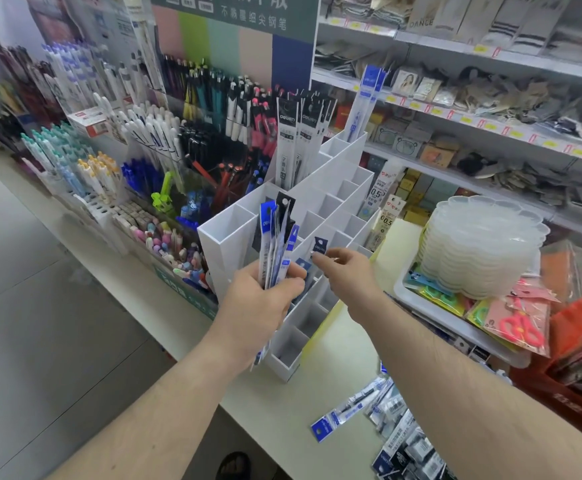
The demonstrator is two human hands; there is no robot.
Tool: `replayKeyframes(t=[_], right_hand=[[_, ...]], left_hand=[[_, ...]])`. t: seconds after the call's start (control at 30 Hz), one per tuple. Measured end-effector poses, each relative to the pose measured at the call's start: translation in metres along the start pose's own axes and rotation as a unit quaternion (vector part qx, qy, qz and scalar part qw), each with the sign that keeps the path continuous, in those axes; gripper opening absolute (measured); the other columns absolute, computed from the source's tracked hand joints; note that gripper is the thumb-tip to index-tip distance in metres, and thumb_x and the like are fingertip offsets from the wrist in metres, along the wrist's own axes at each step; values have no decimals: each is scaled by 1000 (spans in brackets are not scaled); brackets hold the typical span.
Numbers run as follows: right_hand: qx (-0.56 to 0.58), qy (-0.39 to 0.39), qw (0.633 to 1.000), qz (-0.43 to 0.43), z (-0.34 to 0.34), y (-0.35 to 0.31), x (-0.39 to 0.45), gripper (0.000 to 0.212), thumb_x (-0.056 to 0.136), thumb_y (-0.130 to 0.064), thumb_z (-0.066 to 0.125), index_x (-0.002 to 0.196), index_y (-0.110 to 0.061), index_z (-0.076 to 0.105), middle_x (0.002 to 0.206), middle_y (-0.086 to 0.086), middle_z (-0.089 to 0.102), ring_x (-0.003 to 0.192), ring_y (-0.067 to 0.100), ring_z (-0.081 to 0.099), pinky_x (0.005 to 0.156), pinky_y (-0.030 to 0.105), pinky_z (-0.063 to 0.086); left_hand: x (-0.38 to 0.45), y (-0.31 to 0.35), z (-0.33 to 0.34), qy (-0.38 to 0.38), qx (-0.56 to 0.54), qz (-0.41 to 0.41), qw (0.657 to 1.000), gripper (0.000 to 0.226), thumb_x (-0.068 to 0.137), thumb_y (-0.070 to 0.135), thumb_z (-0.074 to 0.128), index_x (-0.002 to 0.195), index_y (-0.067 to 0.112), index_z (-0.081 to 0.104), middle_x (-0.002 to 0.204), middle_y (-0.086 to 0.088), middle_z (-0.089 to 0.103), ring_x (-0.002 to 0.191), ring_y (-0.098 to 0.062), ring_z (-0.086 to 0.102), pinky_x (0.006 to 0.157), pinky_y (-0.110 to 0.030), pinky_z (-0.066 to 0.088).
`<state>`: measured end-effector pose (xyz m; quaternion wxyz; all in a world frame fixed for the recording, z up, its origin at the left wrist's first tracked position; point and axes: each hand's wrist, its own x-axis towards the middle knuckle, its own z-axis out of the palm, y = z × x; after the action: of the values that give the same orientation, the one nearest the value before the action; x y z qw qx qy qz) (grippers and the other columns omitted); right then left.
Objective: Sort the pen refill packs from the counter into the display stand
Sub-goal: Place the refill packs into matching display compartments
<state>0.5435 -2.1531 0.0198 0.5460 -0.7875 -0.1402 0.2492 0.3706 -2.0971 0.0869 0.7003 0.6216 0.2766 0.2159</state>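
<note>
Head view: left hand (260,299) curled round a bunch of refill packs (275,247), held near upright with long axes running up and away, header cards topmost, directly in front of the white display stand (320,216). Right hand (343,268) just right of the bunch, pinching the header of a single refill pack (319,244) between thumb and fingertips, pack standing near vertical with its lower length already down inside a middle compartment. Judged mid-insertion: slot lies straight below the right hand, so a downward release along the pack's long axis appears all that remains. More loose packs (379,420) flat on the tabletop (317,375), low right, nearer the right arm
</note>
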Motion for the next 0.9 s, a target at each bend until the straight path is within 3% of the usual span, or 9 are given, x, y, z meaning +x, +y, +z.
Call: replayKeyframes(t=[0.13,0.27,0.5,0.53,0.6,0.67,0.8,0.9], right_hand=[[-69,11,998,1,4,-2,6,37,90,-33,68,78,1,65,60,3,51,57,18,44,59,33,40],[-72,1,997,8,3,-1,6,29,90,-31,70,76,-5,71,62,4,61,56,17,53,62,33,49],[-118,-9,993,-26,-2,-2,7,30,87,-34,74,66,-14,65,58,-2,51,56,16,47,58,32,44],[-108,-19,994,-25,-4,-4,3,26,85,-38,77,73,-17,68,62,-3,55,56,13,48,55,29,43],[-72,-25,997,-9,-14,-8,-9,26,84,-43,78,95,-21,69,77,1,64,58,10,53,53,23,44],[-20,2,1000,5,-33,-9,-24,24,89,-34,73,104,-15,71,81,7,66,60,11,56,54,24,46],[79,60,995,-19,-73,-18,-66,5,91,-11,68,89,-13,73,63,2,59,50,12,49,51,23,41],[107,38,993,-31,-83,-28,-92,7,89,-13,68,85,-15,73,58,-2,58,49,10,48,50,22,39]], left_hand=[[5,5,3,-10,-5,-1,1000,15,94,3,57,85,12,65,50,5,44,45,-9,37,44,-21,34],[12,6,1,2,-5,8,1000,16,95,3,56,85,12,65,50,4,44,46,-9,37,43,-21,35],[14,4,5,-17,-16,-9,1000,10,92,4,60,88,12,65,53,1,44,47,-11,36,44,-22,35],[14,5,6,-34,-41,-19,998,8,87,4,62,90,11,65,54,0,44,46,-12,36,44,-22,35],[14,8,8,-102,-123,-60,985,27,72,7,54,98,7,61,58,-1,44,44,-12,35,44,-21,36],[14,10,11,-175,-208,-113,956,43,64,7,46,105,5,57,65,-4,46,46,-12,38,46,-22,38],[18,13,22,-254,-277,-168,911,42,66,5,43,105,4,61,71,-8,53,50,-16,45,52,-25,43],[21,10,41,-271,-230,-158,921,29,80,-1,46,100,2,67,76,-11,65,55,-19,57,55,-28,51]])
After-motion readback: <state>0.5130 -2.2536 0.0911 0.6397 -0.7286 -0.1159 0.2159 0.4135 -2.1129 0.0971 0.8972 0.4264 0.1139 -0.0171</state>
